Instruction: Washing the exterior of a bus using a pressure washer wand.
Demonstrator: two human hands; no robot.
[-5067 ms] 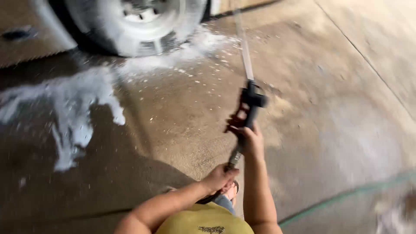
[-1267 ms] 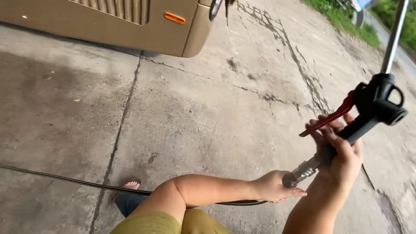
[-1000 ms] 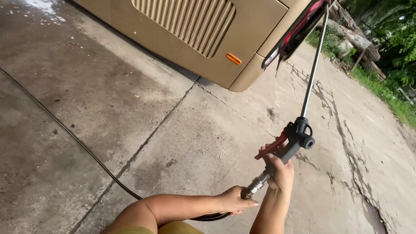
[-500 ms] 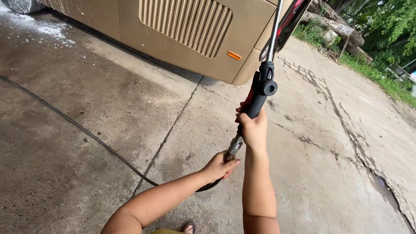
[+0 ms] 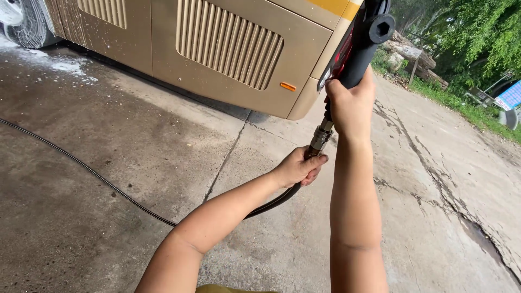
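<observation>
The right hand (image 5: 351, 103) is clenched around the grip of a black pressure-washer spray gun with a red trigger (image 5: 362, 43), held high, its top end running out of view above. Just below it the left hand (image 5: 297, 167) is closed around the thin black rubber hose (image 5: 81, 165) where it meets the gun's metal coupling (image 5: 321, 135).

The gun sits close to the rear corner of the large gold vehicle with ribbed vent panels (image 5: 217, 49) — its small orange marker lamp (image 5: 288, 86) is just left of the hands. A careless swing could, I judge, knock the gun against that corner or the lamp.

From the vehicle, the hose trails away left across the damp cracked concrete (image 5: 423, 217); it lies loose underfoot and looks like a tripping risk. Soap foam (image 5: 65, 66) lies by the tyre (image 5: 24, 24) at the vehicle's far left — likely slippery. Trees (image 5: 467, 32) stand beyond the vehicle, to the right.
</observation>
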